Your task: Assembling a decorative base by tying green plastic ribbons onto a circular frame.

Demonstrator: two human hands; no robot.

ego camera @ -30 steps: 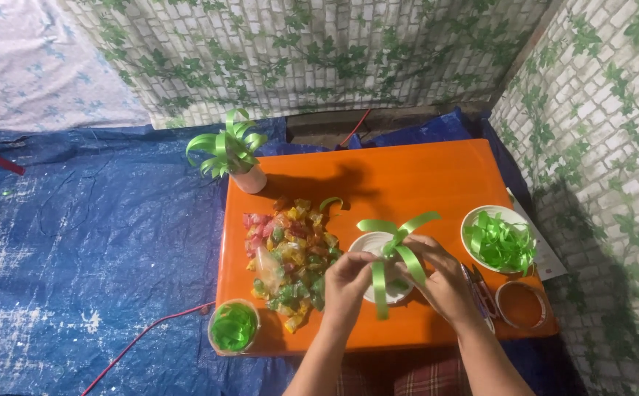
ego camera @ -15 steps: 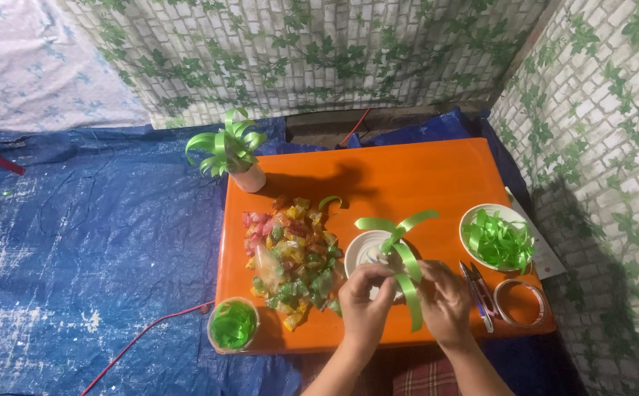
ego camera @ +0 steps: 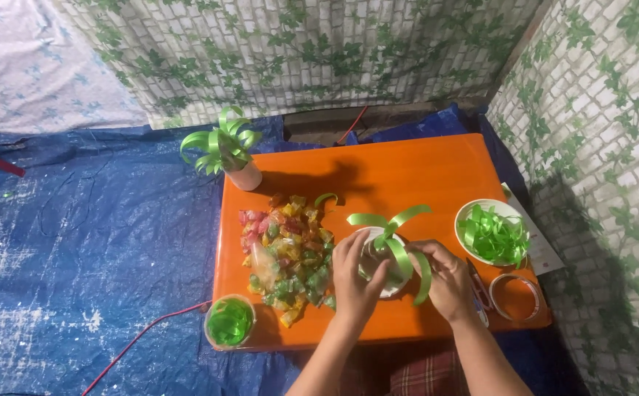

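Colourful wrappers (ego camera: 284, 253) beside left hand (ego camera: 354, 275)

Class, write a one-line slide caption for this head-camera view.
Both hands, left hand and right hand, shape green ribbon loops on a white cup atop an orange table.

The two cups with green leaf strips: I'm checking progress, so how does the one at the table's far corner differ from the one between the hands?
The far cup stands untouched at the table's corner; the near cup sits between the left hand and right hand. The far cup carries a dense tuft of curled strips; the near cup has only a few, spread out. Both are pale and hold green strips.
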